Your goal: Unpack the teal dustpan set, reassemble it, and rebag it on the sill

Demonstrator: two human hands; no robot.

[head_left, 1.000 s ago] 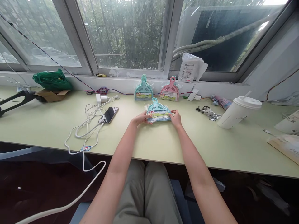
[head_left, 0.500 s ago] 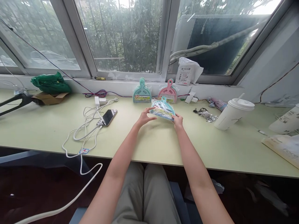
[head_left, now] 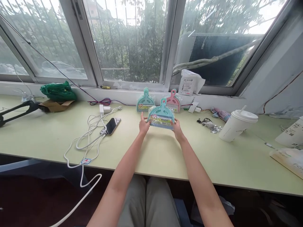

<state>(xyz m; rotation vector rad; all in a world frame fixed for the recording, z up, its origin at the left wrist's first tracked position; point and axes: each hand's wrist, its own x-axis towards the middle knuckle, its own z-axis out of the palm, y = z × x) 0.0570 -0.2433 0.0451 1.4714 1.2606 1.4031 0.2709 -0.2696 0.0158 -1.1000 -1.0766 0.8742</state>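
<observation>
Teal dustpan set (head_left: 161, 116) is held upright above the surface (head_left: 165, 151), clamped at both edges by left grip (head_left: 143, 125) & right grip (head_left: 177, 129). Open room in front; label writing too small to read.

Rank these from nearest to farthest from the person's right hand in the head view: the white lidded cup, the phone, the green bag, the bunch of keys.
From the right hand:
1. Bunch of keys, just to its right on the desk.
2. White lidded cup, farther right.
3. Phone, to the left, beyond the left hand.
4. Green bag, far left by the window sill.
</observation>
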